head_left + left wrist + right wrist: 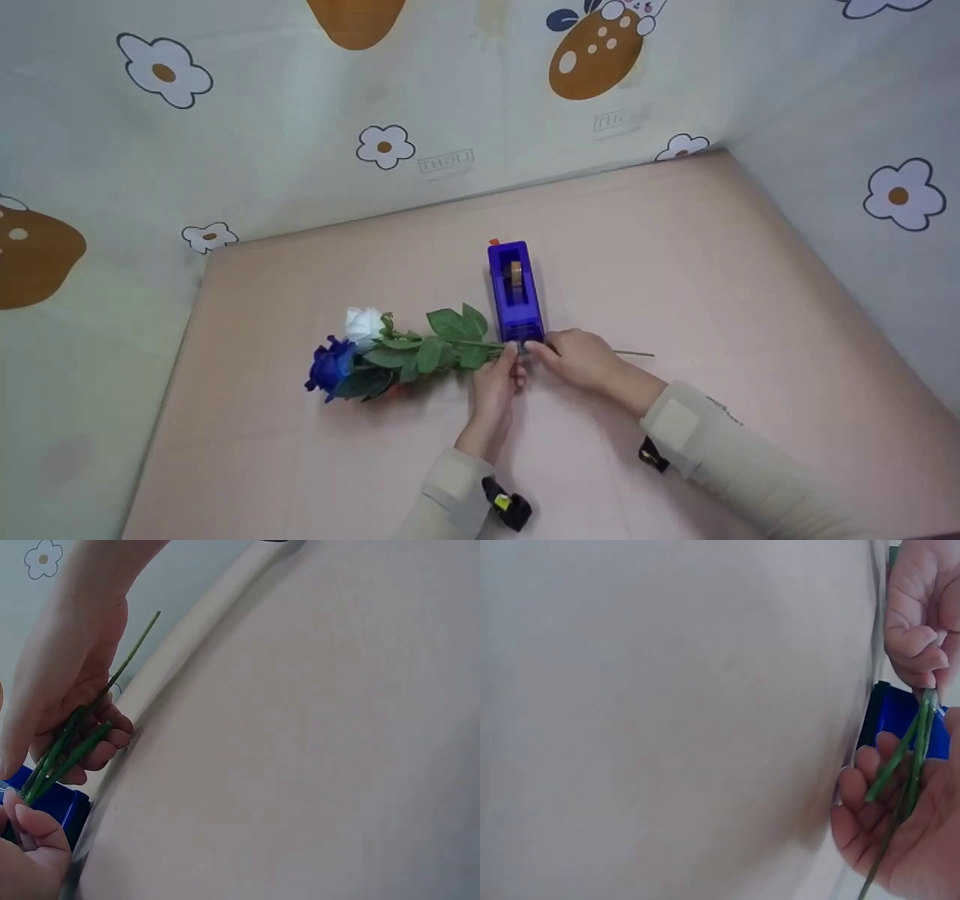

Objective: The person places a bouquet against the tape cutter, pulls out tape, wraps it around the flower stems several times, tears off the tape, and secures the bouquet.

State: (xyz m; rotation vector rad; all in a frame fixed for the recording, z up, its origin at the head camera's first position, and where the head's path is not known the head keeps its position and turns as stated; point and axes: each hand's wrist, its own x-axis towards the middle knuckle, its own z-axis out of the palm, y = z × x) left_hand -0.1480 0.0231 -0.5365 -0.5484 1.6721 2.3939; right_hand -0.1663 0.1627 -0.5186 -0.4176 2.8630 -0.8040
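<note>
A small bunch of artificial flowers lies on the pink table [675,247], with a white rose [364,324], a blue rose [330,367] and green leaves [450,337]. Their thin green stems [67,742] run to the right, just in front of a blue tape dispenser [516,289]. My left hand [504,371] pinches the stems near the dispenser's front end. My right hand [577,358] holds the same stems in its curled fingers, right beside the left. One stem end [634,353] sticks out past the right hand. The stems [904,757] cross the right palm in the right wrist view.
Flower-patterned sheets [450,112] wall the table at the back, left and right. The dispenser holds a brown tape roll [516,274]. Bare table surface spreads around the flowers and hands.
</note>
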